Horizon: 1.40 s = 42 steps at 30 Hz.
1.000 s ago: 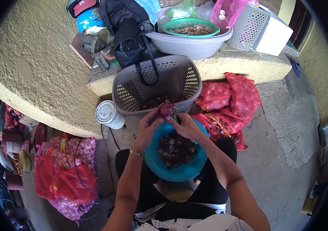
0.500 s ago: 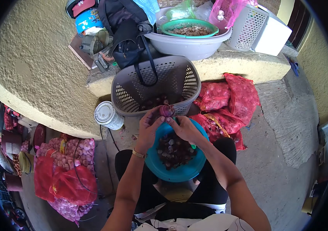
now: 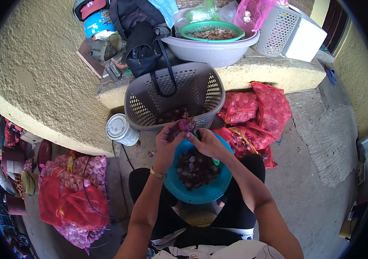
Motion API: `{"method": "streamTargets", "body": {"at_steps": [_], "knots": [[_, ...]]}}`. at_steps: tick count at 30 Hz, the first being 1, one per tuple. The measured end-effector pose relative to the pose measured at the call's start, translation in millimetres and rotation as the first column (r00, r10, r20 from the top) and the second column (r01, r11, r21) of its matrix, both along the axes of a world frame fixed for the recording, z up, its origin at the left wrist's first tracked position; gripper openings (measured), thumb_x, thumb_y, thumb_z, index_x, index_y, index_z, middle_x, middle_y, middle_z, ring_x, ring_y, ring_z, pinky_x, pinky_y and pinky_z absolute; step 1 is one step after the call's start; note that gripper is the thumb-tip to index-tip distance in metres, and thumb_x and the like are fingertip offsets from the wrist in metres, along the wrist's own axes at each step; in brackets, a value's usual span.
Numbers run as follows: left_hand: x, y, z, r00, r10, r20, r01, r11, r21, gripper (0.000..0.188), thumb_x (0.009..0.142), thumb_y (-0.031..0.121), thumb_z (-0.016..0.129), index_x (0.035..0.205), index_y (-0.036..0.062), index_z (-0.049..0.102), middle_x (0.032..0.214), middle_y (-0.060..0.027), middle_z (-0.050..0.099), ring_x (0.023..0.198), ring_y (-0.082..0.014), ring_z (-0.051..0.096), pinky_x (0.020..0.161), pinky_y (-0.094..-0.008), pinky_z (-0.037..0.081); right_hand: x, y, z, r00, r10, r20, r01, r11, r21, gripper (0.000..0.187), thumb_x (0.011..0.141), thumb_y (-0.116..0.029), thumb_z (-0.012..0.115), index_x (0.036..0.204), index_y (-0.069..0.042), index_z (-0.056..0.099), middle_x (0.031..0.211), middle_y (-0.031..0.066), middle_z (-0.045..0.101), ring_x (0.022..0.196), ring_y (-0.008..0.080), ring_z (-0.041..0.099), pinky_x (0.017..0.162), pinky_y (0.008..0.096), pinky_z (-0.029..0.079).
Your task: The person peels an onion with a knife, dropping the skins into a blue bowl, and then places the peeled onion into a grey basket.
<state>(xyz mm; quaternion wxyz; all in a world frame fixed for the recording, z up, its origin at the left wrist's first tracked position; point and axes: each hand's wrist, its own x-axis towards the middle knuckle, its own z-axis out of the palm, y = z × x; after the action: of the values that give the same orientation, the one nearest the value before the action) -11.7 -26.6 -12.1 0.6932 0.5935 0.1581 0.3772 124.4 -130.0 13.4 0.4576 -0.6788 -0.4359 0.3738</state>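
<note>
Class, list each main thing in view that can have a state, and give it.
Purple onion: held
Left hand: closed on purple onion
Right hand: gripping green-handled tool
Blue basin: upright, partly filled
Grey basket: uncovered, partly filled
White bucket: upright, lidded
Green colander: partly filled, inside pale tub
Rightmost red mesh sack: filled

Gold wristband, black legwear; white top

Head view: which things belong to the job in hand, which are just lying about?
Likely in the job:
purple onion, in the left hand
green handle, in the right hand
blue basin of dark bulbs, below the hands
grey basket with bulbs inside

Apparently just lying about:
black bag
white bucket
lilac tub
green colander
</note>
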Motion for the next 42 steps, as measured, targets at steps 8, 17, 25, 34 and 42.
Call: {"method": "streamTargets", "body": {"at_steps": [8, 17, 25, 34, 42], "knots": [[2.4, -2.0, -0.3, 0.998, -0.066, 0.016, 0.067, 0.939, -0.338, 0.032, 0.092, 0.006, 0.064, 0.123, -0.0013, 0.058, 0.114, -0.0065, 0.065, 0.102, -0.0134, 0.063, 0.092, -0.0287, 0.053, 1.7, 0.6, 0.5, 0.998, -0.026, 0.061, 0.021, 0.996, 0.082, 0.043, 0.094, -0.040, 0.063, 0.094, 0.004, 0.065, 0.065, 0.0056, 0.056, 0.061, 0.0083, 0.044, 0.053, 0.0312, 0.040], [1.1, 7.8, -8.4, 0.998, 0.005, 0.061, 0.021, 0.909, -0.417, 0.031, 0.094, 0.008, 0.061, 0.123, -0.0010, 0.058, 0.115, -0.0088, 0.064, 0.104, -0.0170, 0.065, 0.092, -0.0305, 0.056, 1.9, -1.2, -6.9, 0.999, -0.033, 0.006, 0.032, 0.991, 0.134, 0.044, 0.094, -0.039, 0.062, 0.093, 0.005, 0.064, 0.063, 0.0126, 0.059, 0.058, 0.0150, 0.053, 0.056, 0.0358, 0.045], [-15.7, 24.7, 6.9, 0.934, -0.007, 0.356, 0.176, 0.878, -0.445, 0.037, 0.097, 0.007, 0.053, 0.131, -0.0055, 0.049, 0.126, -0.0177, 0.059, 0.114, -0.0269, 0.061, 0.101, -0.0393, 0.052, 17.3, -23.7, -3.1, 0.867, 0.240, 0.436, -0.244, 0.969, -0.049, 0.044, 0.084, -0.044, 0.070, 0.100, -0.003, 0.066, 0.095, 0.0186, 0.067, 0.090, 0.0365, 0.063, 0.078, 0.0461, 0.048], [-15.5, 27.4, 1.2, 0.908, -0.124, 0.400, 0.333, 0.794, -0.509, 0.053, 0.098, 0.025, 0.051, 0.140, -0.0045, 0.036, 0.130, -0.0235, 0.054, 0.114, -0.0291, 0.061, 0.104, -0.0412, 0.049, 21.9, -28.4, -52.9, 0.661, 0.463, 0.591, -0.220, 0.872, -0.437, 0.044, 0.079, -0.048, 0.071, 0.091, -0.006, 0.065, 0.095, 0.0154, 0.066, 0.097, 0.0355, 0.063, 0.084, 0.0472, 0.047], [-13.0, 24.6, 5.8, 0.875, -0.156, 0.459, 0.403, 0.760, -0.510, 0.055, 0.097, 0.026, 0.051, 0.141, -0.0033, 0.034, 0.125, -0.0219, 0.056, 0.111, -0.0275, 0.062, 0.103, -0.0431, 0.049, 24.2, -31.5, -50.3, 0.638, 0.456, 0.620, -0.182, 0.872, -0.454, 0.049, 0.080, -0.051, 0.069, 0.097, -0.006, 0.066, 0.095, 0.0147, 0.067, 0.098, 0.0349, 0.065, 0.083, 0.0463, 0.049]]}}
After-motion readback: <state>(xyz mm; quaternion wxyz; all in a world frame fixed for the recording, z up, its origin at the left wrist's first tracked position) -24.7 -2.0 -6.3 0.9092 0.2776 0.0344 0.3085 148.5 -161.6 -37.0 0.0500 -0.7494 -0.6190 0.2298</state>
